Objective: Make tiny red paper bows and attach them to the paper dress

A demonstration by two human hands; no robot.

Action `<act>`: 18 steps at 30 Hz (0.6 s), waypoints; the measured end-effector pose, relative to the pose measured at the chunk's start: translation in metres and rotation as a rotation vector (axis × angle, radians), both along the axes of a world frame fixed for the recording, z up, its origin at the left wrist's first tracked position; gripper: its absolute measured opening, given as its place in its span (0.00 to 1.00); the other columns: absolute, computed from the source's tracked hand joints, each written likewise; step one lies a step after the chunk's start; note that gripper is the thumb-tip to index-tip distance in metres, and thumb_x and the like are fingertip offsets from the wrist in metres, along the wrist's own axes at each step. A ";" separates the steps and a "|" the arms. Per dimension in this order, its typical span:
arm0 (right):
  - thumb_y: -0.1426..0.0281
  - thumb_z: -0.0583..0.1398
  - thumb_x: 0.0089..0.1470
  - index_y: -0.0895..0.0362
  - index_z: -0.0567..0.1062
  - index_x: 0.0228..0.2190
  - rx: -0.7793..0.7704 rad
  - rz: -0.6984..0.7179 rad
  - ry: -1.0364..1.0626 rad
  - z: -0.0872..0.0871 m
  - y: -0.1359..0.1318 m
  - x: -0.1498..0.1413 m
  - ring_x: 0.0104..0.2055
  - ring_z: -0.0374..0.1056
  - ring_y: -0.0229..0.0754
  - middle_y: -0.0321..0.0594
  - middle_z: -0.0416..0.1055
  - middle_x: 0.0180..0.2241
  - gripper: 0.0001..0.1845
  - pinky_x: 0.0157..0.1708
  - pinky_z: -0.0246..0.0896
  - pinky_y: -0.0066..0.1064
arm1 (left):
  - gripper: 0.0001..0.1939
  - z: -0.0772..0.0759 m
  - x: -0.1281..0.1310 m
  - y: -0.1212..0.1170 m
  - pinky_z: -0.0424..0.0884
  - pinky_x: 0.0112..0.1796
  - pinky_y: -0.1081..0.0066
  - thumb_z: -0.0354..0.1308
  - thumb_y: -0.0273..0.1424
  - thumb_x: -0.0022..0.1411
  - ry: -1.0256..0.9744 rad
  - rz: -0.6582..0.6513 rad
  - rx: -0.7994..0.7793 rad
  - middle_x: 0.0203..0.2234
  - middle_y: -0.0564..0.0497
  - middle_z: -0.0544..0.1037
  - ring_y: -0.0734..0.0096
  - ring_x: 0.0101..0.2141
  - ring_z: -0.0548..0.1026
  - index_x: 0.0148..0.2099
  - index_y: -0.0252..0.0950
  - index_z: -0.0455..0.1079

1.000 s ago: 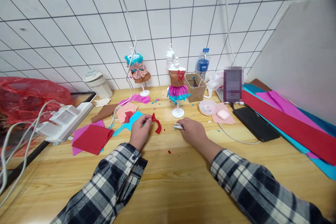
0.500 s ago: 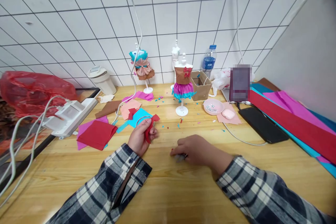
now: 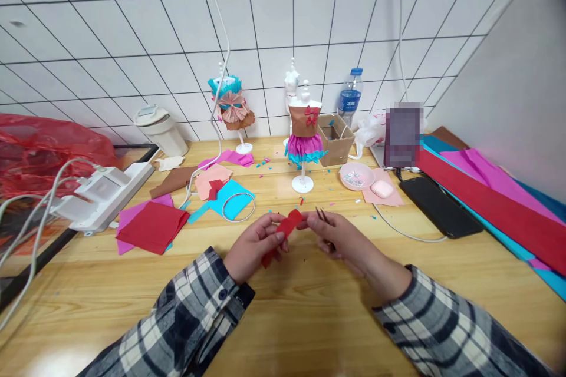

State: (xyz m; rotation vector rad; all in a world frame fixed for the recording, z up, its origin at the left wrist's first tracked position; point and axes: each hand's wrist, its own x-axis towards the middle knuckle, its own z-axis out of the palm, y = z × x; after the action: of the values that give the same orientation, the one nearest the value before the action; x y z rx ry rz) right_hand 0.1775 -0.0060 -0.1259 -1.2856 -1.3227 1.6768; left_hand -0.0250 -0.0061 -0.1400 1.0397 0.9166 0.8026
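Observation:
My left hand [image 3: 254,244] and my right hand [image 3: 336,235] meet above the wooden table [image 3: 283,306] and both pinch a red paper strip [image 3: 283,232]. My right hand also holds a thin dark tool [image 3: 322,215], its two points sticking up past my fingers. Behind my hands stands a small mannequin [image 3: 303,135] in a brown and pink paper dress. A second mannequin [image 3: 232,109] with a teal and brown paper dress stands further left.
Folded red and pink paper [image 3: 152,227], a blue sheet with a wire ring [image 3: 236,203], a white power strip [image 3: 99,188], a red plastic bag [image 3: 39,153], a pink dish [image 3: 356,175], a black phone [image 3: 437,206], a water bottle [image 3: 349,94] and long crepe sheets [image 3: 495,200] surround me.
My left hand lifted the red strip off the table and brought it to the middle. My right hand picked up the thin tool and came across to grip the strip too.

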 end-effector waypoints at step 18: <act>0.48 0.50 0.57 0.57 0.72 0.33 0.107 -0.086 -0.148 -0.009 0.005 0.007 0.14 0.53 0.31 0.30 0.62 0.18 0.26 0.14 0.47 0.24 | 0.15 -0.004 0.004 -0.002 0.68 0.26 0.77 0.65 0.40 0.54 0.025 0.108 -0.081 0.24 0.51 0.78 0.73 0.26 0.74 0.38 0.34 0.69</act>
State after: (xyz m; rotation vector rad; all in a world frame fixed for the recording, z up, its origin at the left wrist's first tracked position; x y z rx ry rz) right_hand 0.1849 -0.0008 -0.1351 -1.4046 -1.4025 1.4564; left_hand -0.0210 -0.0078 -0.1436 0.9379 1.0254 0.8373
